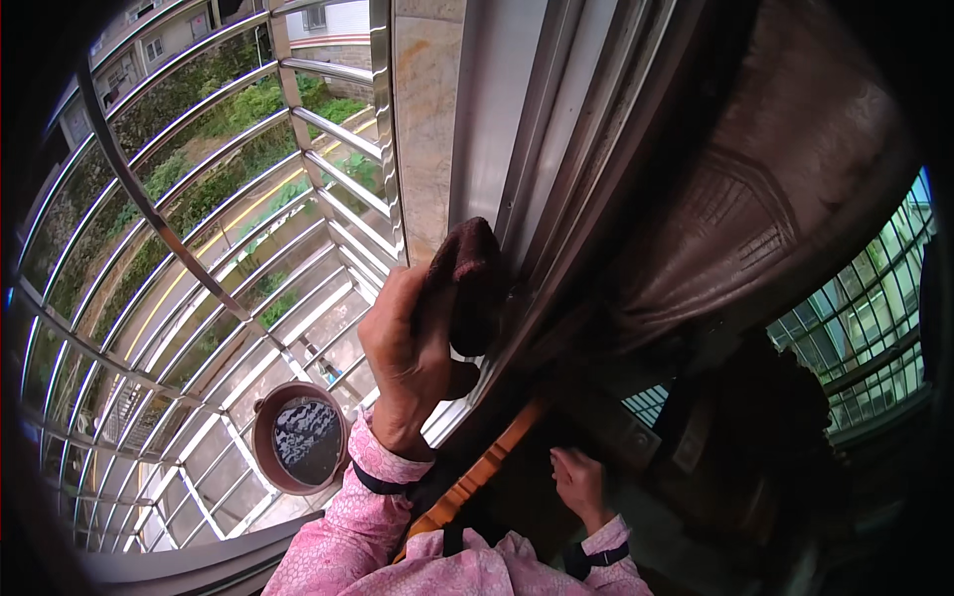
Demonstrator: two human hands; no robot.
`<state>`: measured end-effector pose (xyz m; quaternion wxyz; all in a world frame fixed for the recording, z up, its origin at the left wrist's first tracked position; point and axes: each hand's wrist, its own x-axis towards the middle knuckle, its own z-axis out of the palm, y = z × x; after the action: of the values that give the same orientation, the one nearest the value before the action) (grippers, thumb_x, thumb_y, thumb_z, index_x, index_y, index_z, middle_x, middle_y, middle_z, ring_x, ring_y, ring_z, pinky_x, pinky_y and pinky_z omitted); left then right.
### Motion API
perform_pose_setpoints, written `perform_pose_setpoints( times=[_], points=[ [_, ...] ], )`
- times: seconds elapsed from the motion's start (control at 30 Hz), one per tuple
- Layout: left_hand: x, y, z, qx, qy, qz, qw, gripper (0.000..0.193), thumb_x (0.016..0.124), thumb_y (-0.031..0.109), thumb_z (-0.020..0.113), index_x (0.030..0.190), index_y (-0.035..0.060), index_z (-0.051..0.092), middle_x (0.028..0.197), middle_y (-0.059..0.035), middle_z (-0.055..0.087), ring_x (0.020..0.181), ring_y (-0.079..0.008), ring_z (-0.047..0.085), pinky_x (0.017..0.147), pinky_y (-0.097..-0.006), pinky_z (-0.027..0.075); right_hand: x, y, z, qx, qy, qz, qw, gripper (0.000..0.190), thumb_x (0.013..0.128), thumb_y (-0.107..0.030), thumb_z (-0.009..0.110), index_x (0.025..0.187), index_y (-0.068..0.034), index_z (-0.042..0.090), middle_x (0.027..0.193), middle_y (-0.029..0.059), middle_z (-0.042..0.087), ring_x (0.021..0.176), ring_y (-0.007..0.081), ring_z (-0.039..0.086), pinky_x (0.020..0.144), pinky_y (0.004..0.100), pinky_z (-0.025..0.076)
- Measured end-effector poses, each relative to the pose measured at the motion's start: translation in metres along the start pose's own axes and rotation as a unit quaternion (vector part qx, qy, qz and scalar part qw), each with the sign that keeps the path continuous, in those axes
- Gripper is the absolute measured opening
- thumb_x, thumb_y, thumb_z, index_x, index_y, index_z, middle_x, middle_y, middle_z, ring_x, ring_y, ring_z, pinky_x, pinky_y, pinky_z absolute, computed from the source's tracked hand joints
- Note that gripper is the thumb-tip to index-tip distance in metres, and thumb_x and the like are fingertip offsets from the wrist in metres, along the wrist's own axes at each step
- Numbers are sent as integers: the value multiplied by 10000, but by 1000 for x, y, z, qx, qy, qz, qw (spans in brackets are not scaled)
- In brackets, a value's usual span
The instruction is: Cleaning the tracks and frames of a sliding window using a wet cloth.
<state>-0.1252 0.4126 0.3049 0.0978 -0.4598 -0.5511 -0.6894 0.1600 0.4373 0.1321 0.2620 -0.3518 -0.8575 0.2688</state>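
Observation:
My left hand [410,350] is raised at the metal window frame [496,127], its fingers closed around a dark reddish-brown cloth [471,257]. The cloth lies against the frame's inner side, and part of it is in deep shadow. Lower and to the right, my right hand [581,484] hangs inside the dim room with its fingers curled; nothing can be made out in it. Both wrists show pink patterned sleeves with dark bands. Below and left of my left hand, a brown bucket [257,447] of dark water stands on the floor of the window cage.
A stainless steel bar cage [190,261] curves outside at the left, above a road and greenery. Stone tiling [425,141] borders the frame. A brown curtain [745,201] hangs at the right. An orange-brown wooden edge [477,469] runs between my arms.

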Motion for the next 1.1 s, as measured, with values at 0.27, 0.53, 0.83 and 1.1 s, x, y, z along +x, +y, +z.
perform_pose_setpoints(
  times=[0.27,0.53,0.83,1.1],
  points=[
    [-36,25,-55,-15,-123,-25,992,234,787,-72,630,1012,-6,647,795,-90,584,666,-163,576,593,-236,440,85,-111,-3,133,6,-201,970,194,783,-43,682,968,-34,627,851,131,641,714,287,658,580,347,522],
    [-62,31,-54,-223,-43,-181,957,140,877,47,606,1004,-13,612,904,-43,556,846,-120,518,758,-216,403,90,-165,48,228,-5,-227,947,277,827,-93,630,1076,-25,532,849,140,598,759,314,631,634,364,495],
    [-72,10,-53,-264,-36,-227,937,165,803,-48,632,959,1,608,956,-38,537,916,-129,507,805,-227,396,87,-156,62,307,-133,-132,933,389,836,-85,610,1184,15,465,929,115,581,911,205,610,770,299,467],
    [-59,29,-63,-47,-155,-79,984,435,757,45,695,1168,-4,562,1046,-143,588,922,-286,597,791,-307,465,83,-169,54,292,27,-148,945,469,953,-272,434,1306,32,380,1051,212,625,992,333,636,796,351,495]
  ],
)
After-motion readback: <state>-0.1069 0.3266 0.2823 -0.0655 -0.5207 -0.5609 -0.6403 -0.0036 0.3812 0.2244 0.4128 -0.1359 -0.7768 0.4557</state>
